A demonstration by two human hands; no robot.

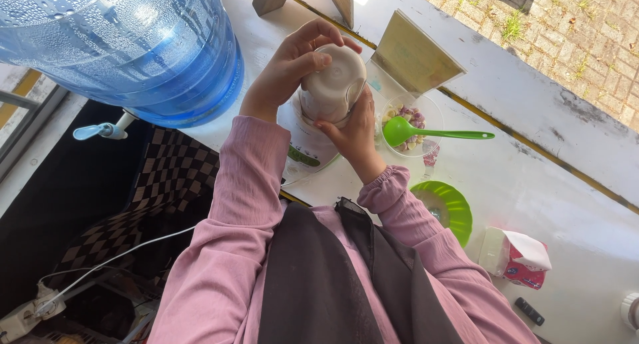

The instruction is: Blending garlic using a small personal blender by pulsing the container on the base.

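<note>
both hands on the jar (331,84) now, a pale blender jar sitting on its white base (307,149) near the table's (532,184) near edge. left hand (287,67) wraps over the top, fingers curled tight around it; right hand (354,127) clasps the lower side, thumb pressed against the wall. just right of it, a clear bowl (426,114) with a green spoon (426,132) lying across it. green lid (447,207) at the near edge, tissue pack (516,256) further right. big blue water jug (126,44) at the left end, tap over checkered cloth (166,177). brick paving (566,31) beyond the far edge.
</note>
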